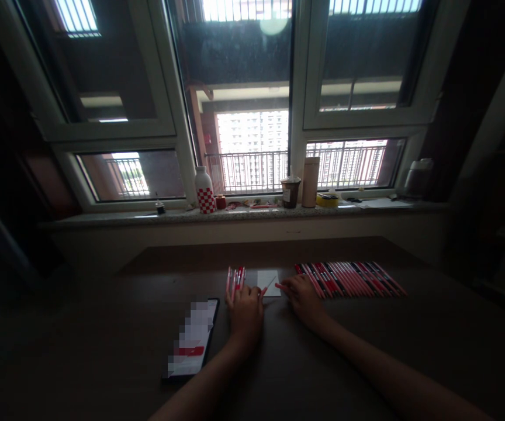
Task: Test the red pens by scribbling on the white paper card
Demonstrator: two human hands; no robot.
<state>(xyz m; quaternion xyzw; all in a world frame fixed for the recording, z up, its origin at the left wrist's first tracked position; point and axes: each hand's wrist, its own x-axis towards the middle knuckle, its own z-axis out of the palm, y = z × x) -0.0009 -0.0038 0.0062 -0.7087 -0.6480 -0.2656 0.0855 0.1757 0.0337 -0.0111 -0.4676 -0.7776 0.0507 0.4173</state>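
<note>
1. The step in hand looks like fine work on 1 pen, its 2 parts held apart between the 2 hands above the tabletop (116, 327).
2. The left hand (245, 314) has its grip pinched on the pen (263, 291); a thin, dark length slants from it, up and to the right, over a white card (262, 276).
3. The right hand (304, 299) has its grip pinched on a pink piece (278, 285), its end pointing at the card. Whether this is a cap or a barrel is too small to tell.
4. As a judgement, the next move calls for 2 steady fingertip pinches and the parts kept in line, since the thin length could bend or slip.
5. Beside the left fingers stands a small group of pens (235, 277); by the right hand, a long row (351, 279) slants across the tabletop. Both could be nudged by a knuckle.
6. The phone (193, 339) lies just beside the left forearm, limiting elbow room there.
7. Beyond, the sill (173, 215) carries a checked bottle (205, 192), a cup (290, 193) and a tumbler (310, 182), all well apart from the work.
8. Strong window light leaves the tabletop dim.
</note>
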